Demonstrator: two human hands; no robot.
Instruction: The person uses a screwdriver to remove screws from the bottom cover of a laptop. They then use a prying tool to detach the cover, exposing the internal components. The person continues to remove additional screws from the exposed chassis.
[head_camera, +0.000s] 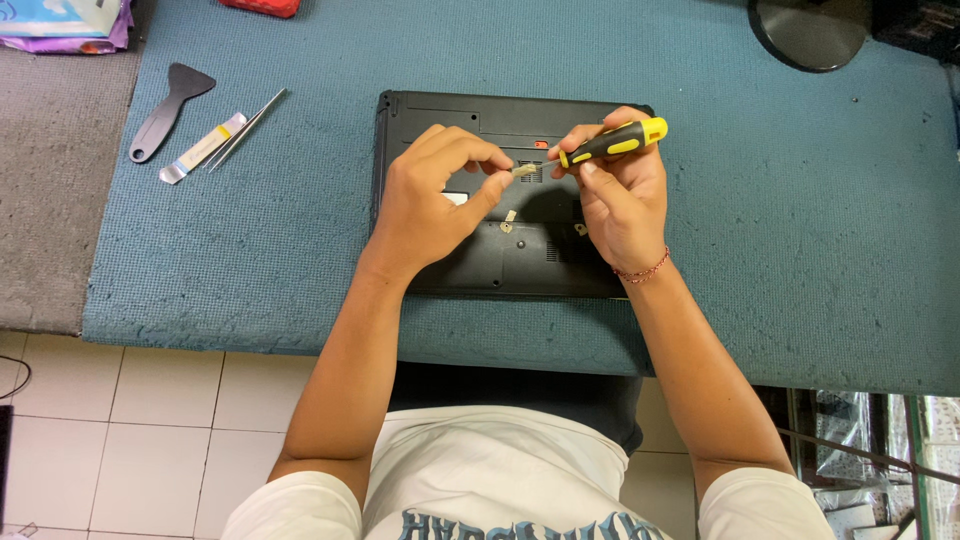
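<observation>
The left hand is held above the upturned laptop, its thumb and forefinger pinched narrowly on a small pale part; the remaining fingers are curled. The right hand is closed around one screwdriver with a yellow and black handle, gripped between thumb and fingers, the tip directed leftward at the pinched part. A red cord bracelet is worn on the right wrist.

Directly beneath both hands, one black laptop is laid base-up, with vents and small screws visible between the hands.

Well to the left of the left hand, three tools are laid out: one black plastic spatula, one flat metal pry strip and one pair of tweezers, the last two just beside each other.

Beyond the right hand, a round dark base is seen at the far edge. All items are supported on a teal mat. A grey mat adjoins it on the left. Pale floor tiles are visible below.
</observation>
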